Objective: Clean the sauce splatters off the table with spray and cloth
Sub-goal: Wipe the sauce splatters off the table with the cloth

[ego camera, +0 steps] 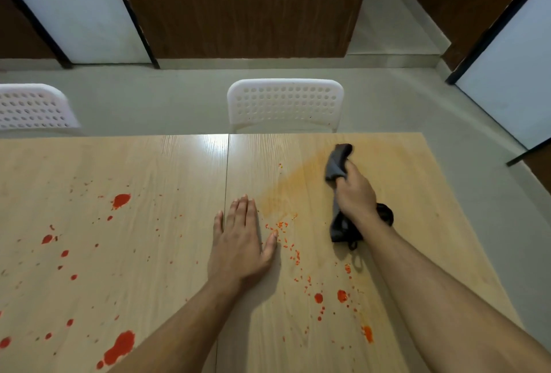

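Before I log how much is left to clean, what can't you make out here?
- Spray bottle: nowhere in the head view.
- Table: its left and near parts are cut by the frame edges, so sauce there is uncounted.
- Cloth: its middle is hidden inside the right hand.
- Surface under the flat left hand: covered.

Pale grey-green floor (pixel 149 98) across the middle of the frame. Behind, dark brown wood panels (pixel 238 5) between white panes in black frames (pixel 89 5), upper left and far right. One white perforated chair (pixel 285 104) at centre, another (pixel 32 108) at left edge. Bright glare on light wooden desk (pixel 149 163).
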